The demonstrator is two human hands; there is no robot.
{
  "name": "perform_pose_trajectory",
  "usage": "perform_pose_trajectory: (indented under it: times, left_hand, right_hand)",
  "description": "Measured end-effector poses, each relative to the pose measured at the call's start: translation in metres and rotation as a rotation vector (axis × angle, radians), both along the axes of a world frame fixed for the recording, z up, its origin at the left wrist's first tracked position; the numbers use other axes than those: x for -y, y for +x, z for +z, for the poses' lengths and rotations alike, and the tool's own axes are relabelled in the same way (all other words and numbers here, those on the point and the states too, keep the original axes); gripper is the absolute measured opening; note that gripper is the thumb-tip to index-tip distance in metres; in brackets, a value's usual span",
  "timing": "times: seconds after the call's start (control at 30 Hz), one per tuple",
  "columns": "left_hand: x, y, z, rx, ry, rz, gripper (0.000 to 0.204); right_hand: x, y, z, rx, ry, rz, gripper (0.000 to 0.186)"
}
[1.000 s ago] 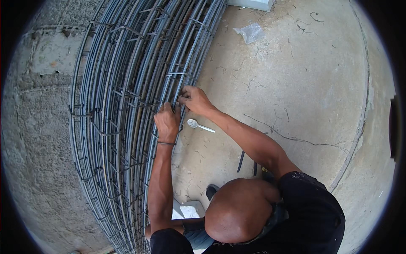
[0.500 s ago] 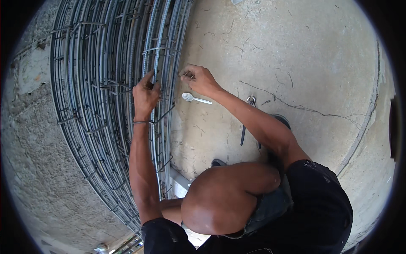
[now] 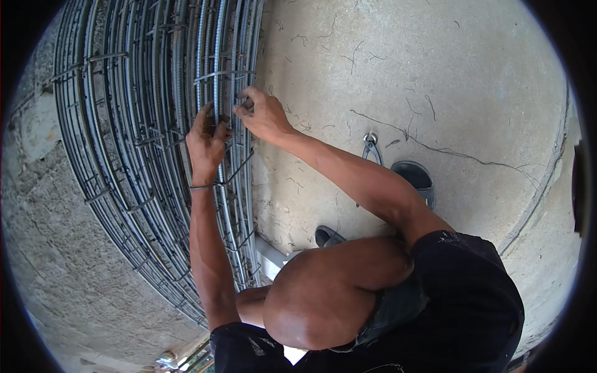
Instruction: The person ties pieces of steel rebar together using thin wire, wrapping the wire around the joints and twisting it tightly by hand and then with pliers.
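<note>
A long cage of grey ribbed rebar [image 3: 143,155] lies on the concrete, with thin stirrups wrapped across its bars. My left hand [image 3: 205,140] curls its fingers around one of the bars near the cage's right edge. Just to its right, my right hand [image 3: 264,115] pinches a thin tie wire [image 3: 241,105] against the outermost bar. The two hands are almost touching. A thin band sits around my left wrist. My bare knee [image 3: 323,292] and dark shorts fill the lower middle and hide the floor under them.
Metal pincers [image 3: 372,149] lie on the cracked concrete floor [image 3: 404,74] right of my right forearm. Two dark sandals [image 3: 415,177] [image 3: 328,236] are near my knee. Rough concrete [image 3: 56,248] borders the cage on the left. A white block [image 3: 268,261] lies by the cage.
The view has swung, so the cage now sits further left. Both hands stay together on the cage's right edge bars. The white spoon-like object has left view, and the pincers show more fully.
</note>
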State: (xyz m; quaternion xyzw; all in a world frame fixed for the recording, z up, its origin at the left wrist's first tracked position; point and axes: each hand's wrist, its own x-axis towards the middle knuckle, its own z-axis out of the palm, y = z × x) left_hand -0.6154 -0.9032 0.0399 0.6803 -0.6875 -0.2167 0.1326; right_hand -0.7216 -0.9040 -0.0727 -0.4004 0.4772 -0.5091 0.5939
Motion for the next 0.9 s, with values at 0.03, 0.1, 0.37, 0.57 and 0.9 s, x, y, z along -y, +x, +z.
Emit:
perform_pose_trajectory:
  times: [0.03,0.1,0.37,0.57,0.9]
  left_hand:
    - [-0.003,-0.001,-0.003,-0.088,0.0,0.063,0.043]
    - [-0.007,-0.004,-0.007,-0.226,-0.013,0.158,0.042]
    - [-0.024,-0.008,-0.013,-0.617,-0.214,0.478,0.035]
    - [-0.044,-0.017,-0.021,-0.631,-0.385,0.311,0.033]
    - [-0.029,-0.011,-0.017,-0.49,-0.204,0.458,0.023]
  right_hand:
    - [-0.002,-0.004,0.0,-0.04,-0.014,-0.029,0.031]
    - [-0.003,-0.012,-0.002,0.016,-0.031,-0.01,0.027]
    - [-0.011,-0.038,-0.006,0.267,0.192,0.038,0.017]
    - [-0.018,-0.033,-0.007,0.193,0.19,0.097,0.017]
    - [-0.02,-0.017,-0.023,0.086,0.069,0.069,0.019]
